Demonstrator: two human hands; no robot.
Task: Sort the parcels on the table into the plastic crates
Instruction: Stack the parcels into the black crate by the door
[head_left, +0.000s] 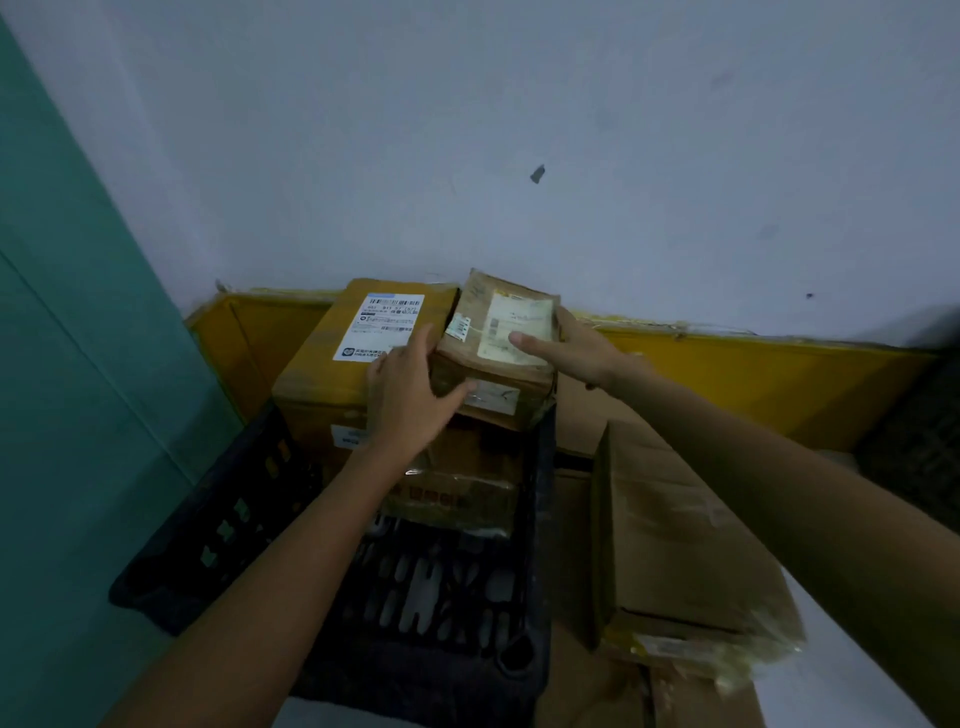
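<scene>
1. Nearest, the black crate (223, 519) has bare floor at its near end (the only open room inside). A cardboard box (670, 525) crowds its right wall.
2. Deeper in lies a taped parcel (457, 483).
3. Over it, the left hand (410, 395) and right hand (571, 348) both clasp the small parcel (498, 332). This looks like placing; the next move would be to lower it level.
4. The large labelled box (332, 364) stands just beside its left edge.

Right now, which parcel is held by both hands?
The small brown parcel with the yellowed label, between left hand and right hand; the bigger box carries a white label.
</scene>
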